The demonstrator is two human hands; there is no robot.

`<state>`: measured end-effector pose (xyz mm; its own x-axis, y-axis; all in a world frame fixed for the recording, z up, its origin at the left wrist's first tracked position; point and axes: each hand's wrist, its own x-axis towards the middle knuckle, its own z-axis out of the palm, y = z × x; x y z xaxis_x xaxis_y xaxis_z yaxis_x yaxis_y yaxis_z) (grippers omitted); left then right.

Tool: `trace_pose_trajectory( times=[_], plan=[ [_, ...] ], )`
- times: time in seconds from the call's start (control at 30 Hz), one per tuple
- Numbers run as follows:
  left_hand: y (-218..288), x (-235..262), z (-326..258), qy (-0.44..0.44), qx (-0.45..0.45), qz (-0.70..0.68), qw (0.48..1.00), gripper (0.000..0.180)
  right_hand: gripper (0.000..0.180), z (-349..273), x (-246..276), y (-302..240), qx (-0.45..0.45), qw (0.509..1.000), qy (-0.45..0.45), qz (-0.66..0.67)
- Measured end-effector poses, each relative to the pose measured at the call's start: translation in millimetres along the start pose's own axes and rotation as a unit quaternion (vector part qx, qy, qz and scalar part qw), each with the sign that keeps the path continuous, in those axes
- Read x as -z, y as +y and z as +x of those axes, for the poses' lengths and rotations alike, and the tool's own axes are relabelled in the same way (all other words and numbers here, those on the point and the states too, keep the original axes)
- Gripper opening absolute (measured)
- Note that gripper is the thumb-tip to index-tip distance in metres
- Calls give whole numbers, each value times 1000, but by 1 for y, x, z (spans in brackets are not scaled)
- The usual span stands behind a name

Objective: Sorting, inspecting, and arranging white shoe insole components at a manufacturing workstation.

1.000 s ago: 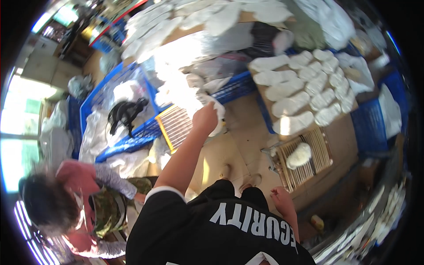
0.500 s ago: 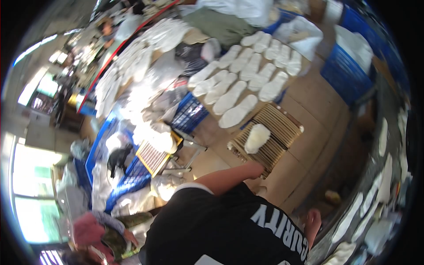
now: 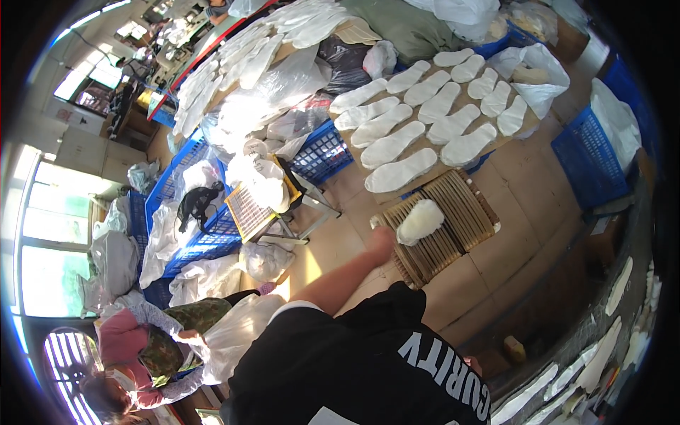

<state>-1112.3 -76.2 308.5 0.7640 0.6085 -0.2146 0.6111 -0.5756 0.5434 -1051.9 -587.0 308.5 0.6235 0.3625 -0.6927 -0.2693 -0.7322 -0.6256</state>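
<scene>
My left arm stretches forward, and my left hand (image 3: pixel 380 246) is at the left edge of a slatted bamboo stool (image 3: pixel 471 209). The hand looks rounded, its fingers turned down out of sight; whether it grips the edge is unclear. On the slats, just right of that hand, lies a fluffy cream-white insole-shaped pad (image 3: pixel 421 221). Of my right hand (image 3: pixel 473 365), only a sliver shows beside my black shirt; the rest is hidden. Beyond the stool, white insoles (image 3: pixel 402 171) lie in rows on a brown board (image 3: pixel 358 185).
A small folding stool (image 3: pixel 248 216) with white pieces stands left, beside a blue crate (image 3: pixel 166 265) of bags. Another blue crate (image 3: pixel 591 159) is at right. A person in pink (image 3: pixel 127 336) sits at lower left with a white bag. A grey surface with white strips (image 3: pixel 538 393) edges the right.
My left hand has shifted from the bamboo stool's near corner toward its left edge. My right hand has slipped mostly behind my shirt. The whole view has turned, showing more of the seated person.
</scene>
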Motion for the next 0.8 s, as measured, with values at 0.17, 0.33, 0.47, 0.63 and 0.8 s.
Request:
trace_pose_trajectory(
  times=[0.17, 0.33, 0.47, 0.63, 0.8],
  plan=[
    [-104, 136, 49, 101, 165, 330, 924, 28, 20, 19, 24, 36, -7, 992, -6, -124],
    [-172, 223, 100, 111, 364, 336, 862, 68, 19, 33, 20, 60, -72, 986, -16, -149],
    [-240, 236, 123, 150, 520, 241, 805, 65, 19, 42, 13, 51, -114, 977, -20, -177],
    [-300, 222, 109, 325, 488, 158, 794, 45, 18, 51, 19, 43, -129, 970, -31, -202],
    [-324, 220, 91, 404, 439, 105, 796, 20, 17, 90, 33, 43, -105, 977, -79, -167]
  ],
)
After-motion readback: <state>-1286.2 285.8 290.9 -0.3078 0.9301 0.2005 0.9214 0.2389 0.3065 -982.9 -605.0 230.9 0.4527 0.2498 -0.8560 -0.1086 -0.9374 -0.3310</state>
